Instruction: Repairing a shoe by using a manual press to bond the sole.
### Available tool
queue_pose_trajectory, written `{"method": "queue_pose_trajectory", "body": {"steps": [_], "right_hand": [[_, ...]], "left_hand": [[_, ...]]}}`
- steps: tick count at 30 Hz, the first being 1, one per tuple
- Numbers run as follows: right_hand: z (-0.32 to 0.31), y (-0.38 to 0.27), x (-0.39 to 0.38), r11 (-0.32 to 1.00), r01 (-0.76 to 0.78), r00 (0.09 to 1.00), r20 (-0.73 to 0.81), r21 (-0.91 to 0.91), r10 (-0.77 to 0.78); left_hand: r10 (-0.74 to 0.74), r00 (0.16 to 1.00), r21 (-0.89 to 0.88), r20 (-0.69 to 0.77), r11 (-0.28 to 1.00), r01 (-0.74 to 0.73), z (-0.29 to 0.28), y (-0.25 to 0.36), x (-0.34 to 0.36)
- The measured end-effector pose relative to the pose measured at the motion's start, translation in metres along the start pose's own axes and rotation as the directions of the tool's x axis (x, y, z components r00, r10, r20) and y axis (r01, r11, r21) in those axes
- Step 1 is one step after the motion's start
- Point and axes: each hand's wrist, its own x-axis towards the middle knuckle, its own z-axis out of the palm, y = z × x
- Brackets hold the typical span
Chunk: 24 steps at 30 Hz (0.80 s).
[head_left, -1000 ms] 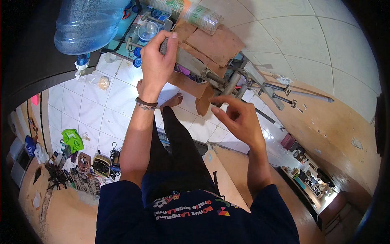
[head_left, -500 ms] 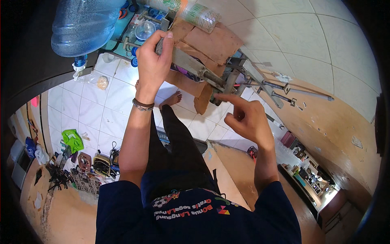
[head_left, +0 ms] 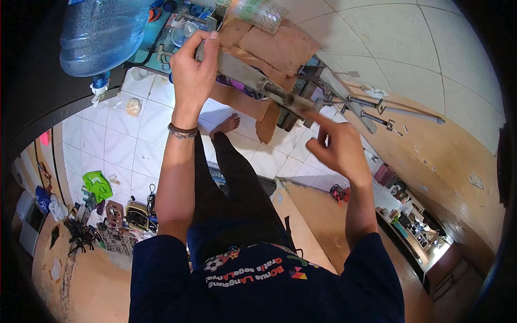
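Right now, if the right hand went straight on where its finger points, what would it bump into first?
Probably the metal rod: the right hand points up and left at it. They look very close in the picture, but depth is unclear, so I can't tell if they touch.

**Blues and browns over veined white**

The shirt (head_left: 334, 290) is navy, printed in white, red and green; the trousers (head_left: 237, 167) are black. The bar (head_left: 237, 71) is dull grey, the cardboard (head_left: 283, 46) brown. The bottle (head_left: 102, 43) is translucent blue, the tabletop (head_left: 153, 35) teal. The bag (head_left: 97, 186) is lime green, the basket (head_left: 121, 245) patterned dark and pale. White floor tiles (head_left: 148, 159) carry faint grey veins; the wall (head_left: 452, 161) is peach-tan.
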Motion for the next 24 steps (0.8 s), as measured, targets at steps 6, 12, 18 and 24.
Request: {"method": "queue_pose_trajectory", "body": {"steps": [6, 12, 18, 24], "right_hand": [[-0.010, -0.023, 0.022, 0.984, 0.041, 0.998, -0.060, 0.171, -0.031], [0.002, 0.005, 0.005, 0.998, -0.058, 0.997, -0.060, -0.006, 0.058], [-0.003, -0.027, 0.023, 0.982, 0.166, 0.985, -0.053, 0.087, -0.162], [0.002, 0.008, 0.014, 0.999, -0.032, 0.986, -0.163, -0.037, 0.025]], "left_hand": [[-0.028, 0.999, -0.021, 0.034, 0.999, 0.029, -0.002, -0.007, 0.001], [0.001, 1.000, -0.051, 0.019, 0.999, 0.000, 0.003, -0.005, 0.001], [-0.101, 0.994, 0.006, 0.046, 0.995, 0.100, -0.007, -0.006, -0.002], [-0.031, 0.999, -0.030, 0.021, 0.999, 0.032, 0.001, -0.007, -0.001]]}}
